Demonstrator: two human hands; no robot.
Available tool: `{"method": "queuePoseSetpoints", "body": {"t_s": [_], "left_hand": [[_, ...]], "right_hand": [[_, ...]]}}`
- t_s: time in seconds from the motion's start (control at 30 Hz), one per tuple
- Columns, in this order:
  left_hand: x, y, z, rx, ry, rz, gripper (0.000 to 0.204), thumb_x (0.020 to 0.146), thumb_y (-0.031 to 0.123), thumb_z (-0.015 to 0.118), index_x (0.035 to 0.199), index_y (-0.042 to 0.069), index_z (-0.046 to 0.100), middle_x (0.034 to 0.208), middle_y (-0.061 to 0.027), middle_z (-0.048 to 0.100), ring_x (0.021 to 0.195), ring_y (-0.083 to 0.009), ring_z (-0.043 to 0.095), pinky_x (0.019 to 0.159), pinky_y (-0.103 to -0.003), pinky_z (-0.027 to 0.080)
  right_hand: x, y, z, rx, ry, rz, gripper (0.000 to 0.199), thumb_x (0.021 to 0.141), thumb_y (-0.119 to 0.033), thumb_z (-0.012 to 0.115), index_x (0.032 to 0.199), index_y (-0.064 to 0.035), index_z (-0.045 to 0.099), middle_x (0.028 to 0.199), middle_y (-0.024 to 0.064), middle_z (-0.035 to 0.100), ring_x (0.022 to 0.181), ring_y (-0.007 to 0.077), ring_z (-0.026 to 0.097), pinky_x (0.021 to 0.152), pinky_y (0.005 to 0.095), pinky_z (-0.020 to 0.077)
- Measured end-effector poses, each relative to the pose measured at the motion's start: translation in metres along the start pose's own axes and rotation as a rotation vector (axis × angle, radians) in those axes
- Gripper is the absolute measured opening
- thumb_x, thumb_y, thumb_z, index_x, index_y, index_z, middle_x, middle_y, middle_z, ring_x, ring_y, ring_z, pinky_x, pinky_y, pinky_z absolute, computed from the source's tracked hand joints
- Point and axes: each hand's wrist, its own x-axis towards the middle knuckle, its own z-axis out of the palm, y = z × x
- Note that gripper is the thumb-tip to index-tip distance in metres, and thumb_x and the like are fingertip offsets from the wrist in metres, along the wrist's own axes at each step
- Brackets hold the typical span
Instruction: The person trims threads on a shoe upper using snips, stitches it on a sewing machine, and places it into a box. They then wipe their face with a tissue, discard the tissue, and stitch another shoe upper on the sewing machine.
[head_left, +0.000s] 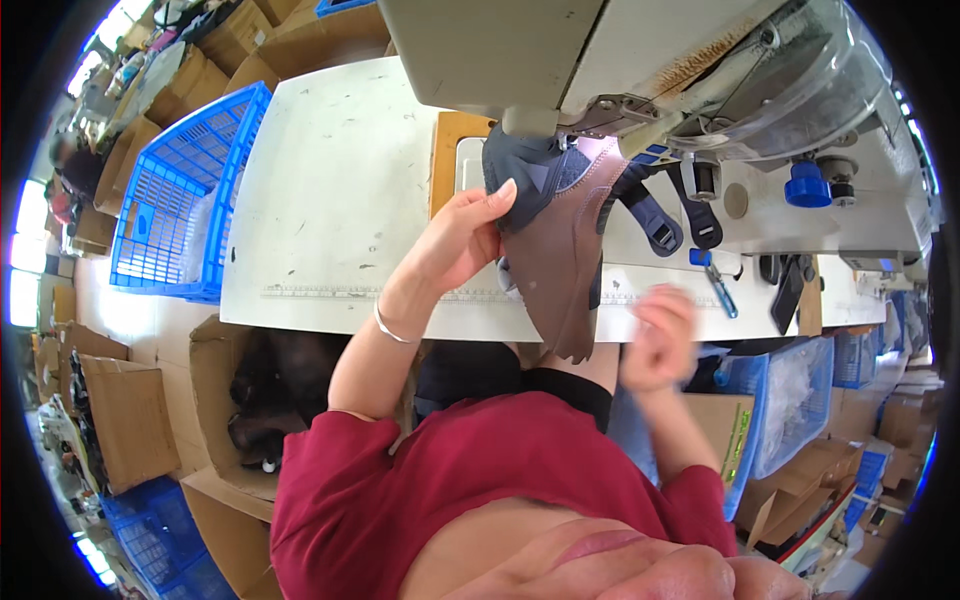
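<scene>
A brown and dark blue sewn fabric piece [556, 262] hangs from under the head of a sewing machine [500, 50] and over the table's near edge. Zigzag stitching runs along its brown part. My left hand [465, 235] is closed on the piece's left side, thumb on top and the other fingers partly hidden behind. To the right of the piece, my right hand [660, 335] is above the table's front edge, apart from the fabric. Motion blurs its fingers, so their state is unclear. Dark straps with buckles [662, 232] lie right of the fabric.
A blue-handled cutter or small tool [722, 290] and a dark flat object [787, 297] lie on the white table [340, 190]. A blue crate [185, 200] stands at the left. An open cardboard box [215, 380] and a blue bin [795, 400] sit below table height.
</scene>
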Motion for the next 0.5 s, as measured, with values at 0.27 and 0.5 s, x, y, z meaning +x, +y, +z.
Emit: {"method": "queuePoseSetpoints", "body": {"t_s": [0.27,0.5], "left_hand": [[0.004,0.000,0.015,-0.044,-0.055,0.053,0.027,0.088,0.018,0.063,0.104,-0.002,0.060,0.099,-0.0071,0.065,0.084,-0.0149,0.064,0.073,-0.031,0.055],[0.005,0.003,0.011,0.525,0.200,0.265,0.020,0.083,0.015,0.069,0.088,-0.003,0.065,0.078,-0.0035,0.065,0.066,-0.0082,0.060,0.056,-0.023,0.050]], "right_hand": [[0.093,0.031,0.071,0.610,0.248,0.908,0.031,0.088,-0.028,0.063,0.107,-0.0045,0.058,0.100,0.0019,0.059,0.092,0.0099,0.054,0.084,0.0269,0.0433],[0.088,0.039,0.075,0.502,0.243,0.825,0.028,0.086,-0.025,0.066,0.103,-0.0043,0.058,0.094,0.0022,0.061,0.086,0.0111,0.056,0.080,0.0261,0.0445]]}}
